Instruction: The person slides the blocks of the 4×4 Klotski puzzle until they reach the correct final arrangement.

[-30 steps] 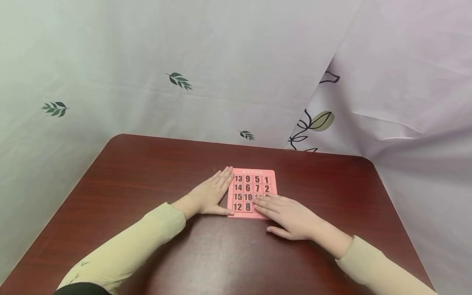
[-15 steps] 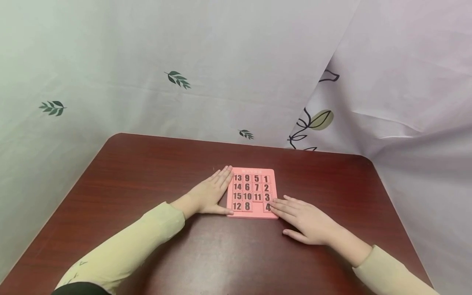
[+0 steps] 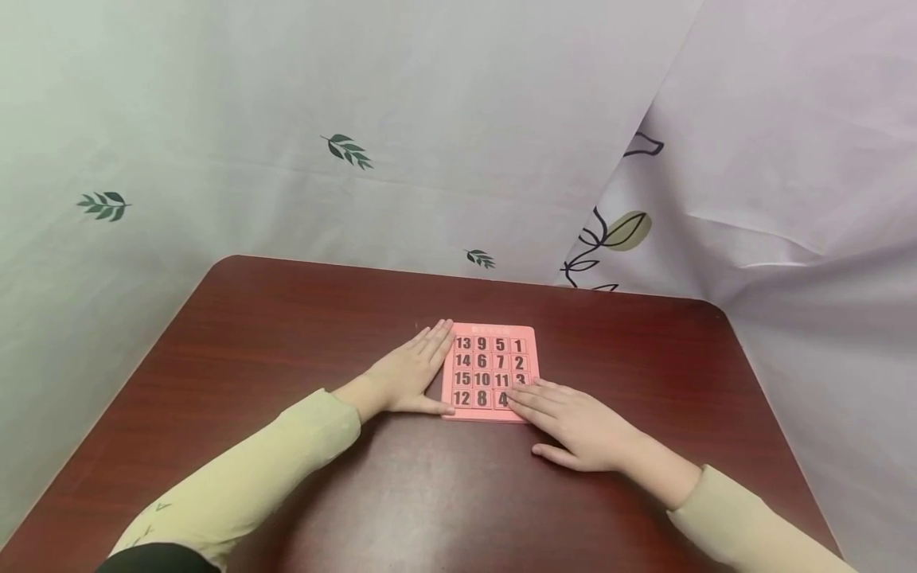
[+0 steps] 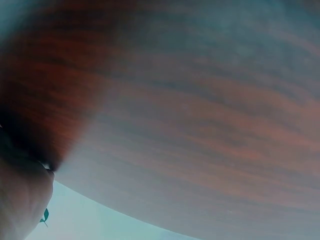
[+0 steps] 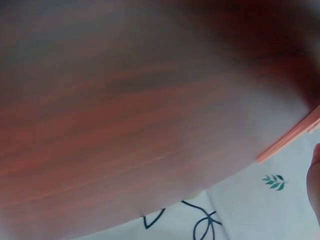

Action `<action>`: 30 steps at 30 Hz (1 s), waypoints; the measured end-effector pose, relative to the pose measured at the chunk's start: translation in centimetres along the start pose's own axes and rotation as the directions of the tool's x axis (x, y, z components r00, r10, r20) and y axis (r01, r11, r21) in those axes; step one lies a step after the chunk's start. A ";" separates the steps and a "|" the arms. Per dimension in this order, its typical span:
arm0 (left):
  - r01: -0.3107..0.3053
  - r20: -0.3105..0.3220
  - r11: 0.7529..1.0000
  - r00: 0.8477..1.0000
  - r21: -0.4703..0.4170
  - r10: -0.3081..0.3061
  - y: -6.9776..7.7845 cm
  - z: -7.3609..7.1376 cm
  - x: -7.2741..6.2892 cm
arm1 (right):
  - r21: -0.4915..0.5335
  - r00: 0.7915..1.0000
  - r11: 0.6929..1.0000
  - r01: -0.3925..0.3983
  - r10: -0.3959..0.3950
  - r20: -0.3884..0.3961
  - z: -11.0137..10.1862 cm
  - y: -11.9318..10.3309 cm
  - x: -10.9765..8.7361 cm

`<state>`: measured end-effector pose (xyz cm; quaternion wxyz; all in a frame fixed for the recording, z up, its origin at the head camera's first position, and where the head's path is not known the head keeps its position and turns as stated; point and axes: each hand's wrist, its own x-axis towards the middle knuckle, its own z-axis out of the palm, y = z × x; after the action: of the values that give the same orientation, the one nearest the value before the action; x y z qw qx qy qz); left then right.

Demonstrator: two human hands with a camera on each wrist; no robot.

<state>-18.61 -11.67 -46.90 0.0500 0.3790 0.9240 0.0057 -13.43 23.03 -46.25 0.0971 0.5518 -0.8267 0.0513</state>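
Note:
A pink sliding number puzzle (image 3: pixel 530 337) lies flat on the table, its numbered tiles in rows. My left hand (image 3: pixel 404 380) rests along its left side, fingers straight at the upper left and thumb touching the lower-left corner. On the lower right of the puzzle, the fingertips of my right hand (image 3: pixel 576 426) touch the tile numbered 4 (image 3: pixel 502 399), which sits beside the 8. Those fingers are extended and hide the bottom-right corner square and part of the 3. In the right wrist view the puzzle's edge (image 5: pixel 287 142) shows beside a fingertip (image 5: pixel 314 185).
The dark red wooden table (image 3: pixel 322 310) has rounded far corners. Behind it and at both sides hangs a pale cloth (image 3: pixel 444 119) with leaf prints. A dark rounded shape (image 3: pixel 159 559) shows at the bottom left.
My right hand first drew back to the right, uncovering the 11, 3 and 4. Since then it has moved left, and the 4 tile has slid left into the gap beside the 8.

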 end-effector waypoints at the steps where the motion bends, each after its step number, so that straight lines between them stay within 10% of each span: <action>1: -0.001 -0.001 1.000 1.000 0.000 0.001 0.0 0.0 0.0 | 0.000 1.000 1.000 -0.003 0.003 0.005 0.0 -0.1 0.1; 30: 0.010 0.010 1.000 1.000 0.012 -0.010 -0.1 0.3 0.1 | -0.022 0.997 0.997 -0.075 0.075 0.034 0.1 1.5 -0.7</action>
<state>-18.71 -11.66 -47.16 0.0526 0.3746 0.9257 -0.0018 -14.54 24.21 -46.50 0.0863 0.5202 -0.8489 0.0367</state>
